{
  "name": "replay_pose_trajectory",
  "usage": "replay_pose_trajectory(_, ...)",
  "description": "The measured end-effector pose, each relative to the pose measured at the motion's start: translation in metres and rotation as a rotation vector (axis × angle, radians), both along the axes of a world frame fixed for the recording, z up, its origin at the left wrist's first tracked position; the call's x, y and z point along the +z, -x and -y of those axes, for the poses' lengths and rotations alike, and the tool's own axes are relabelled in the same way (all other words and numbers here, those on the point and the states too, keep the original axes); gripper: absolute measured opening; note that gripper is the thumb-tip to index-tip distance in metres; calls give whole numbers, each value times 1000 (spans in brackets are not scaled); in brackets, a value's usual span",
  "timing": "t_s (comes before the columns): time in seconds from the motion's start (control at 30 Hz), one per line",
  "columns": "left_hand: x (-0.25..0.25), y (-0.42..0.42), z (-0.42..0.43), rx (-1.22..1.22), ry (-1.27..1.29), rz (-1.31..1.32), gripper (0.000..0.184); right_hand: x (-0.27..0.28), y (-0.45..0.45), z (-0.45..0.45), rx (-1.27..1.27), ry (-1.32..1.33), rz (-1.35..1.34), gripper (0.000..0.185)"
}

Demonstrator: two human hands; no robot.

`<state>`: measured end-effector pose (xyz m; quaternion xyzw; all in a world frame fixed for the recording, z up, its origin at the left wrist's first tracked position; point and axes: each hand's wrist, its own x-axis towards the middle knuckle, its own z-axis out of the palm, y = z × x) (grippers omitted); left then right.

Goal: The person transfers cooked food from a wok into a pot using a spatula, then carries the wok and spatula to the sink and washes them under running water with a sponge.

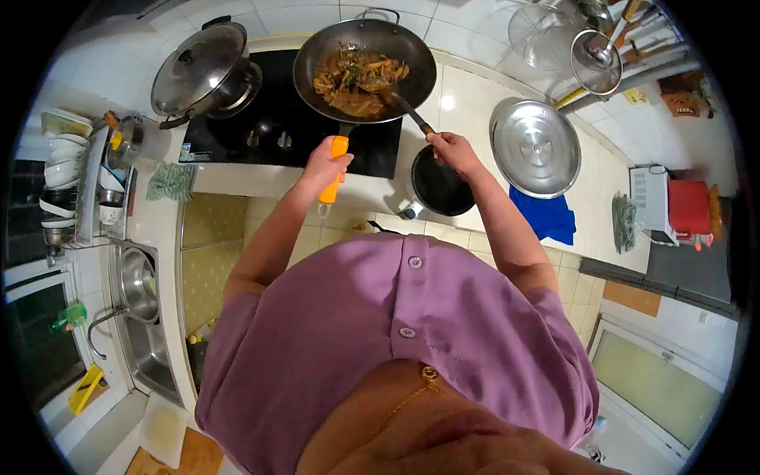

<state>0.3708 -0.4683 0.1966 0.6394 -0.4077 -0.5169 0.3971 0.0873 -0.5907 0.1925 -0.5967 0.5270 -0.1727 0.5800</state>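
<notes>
My left hand (327, 164) is closed round the orange handle (336, 168) of a dark wok (310, 67). Browned food with green pieces (358, 79) lies in the wok, which stands over the right part of the black stove. In my right hand (453, 152) is a spatula (412, 112), held by its handle, its tip down in the food at the wok's right side. A dark round pot (440, 188) stands on the counter just below my right hand.
A lidded pot (199, 67) stands on the left of the stove (269, 119). To the right lie a large metal lid (536, 148) and a blue cloth (545, 215). Utensils hang at the upper right. A dish rack (93, 186) and sink (149, 348) are at the left.
</notes>
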Motion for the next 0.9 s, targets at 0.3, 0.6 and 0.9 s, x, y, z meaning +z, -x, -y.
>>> replay_pose_trajectory(0.3,-9,-45,16,-49,-75,-100,39,-2,-34,23,13,13,-26,40)
replay_pose_trajectory(0.6,-1,-66,41,-79,-393,-745,30,0,-40,21,2,-36,-18,38)
replay_pose_trajectory(0.9,-7,-45,54,-25,-381,-652,18,0,-42,14,-58,-64,4,35)
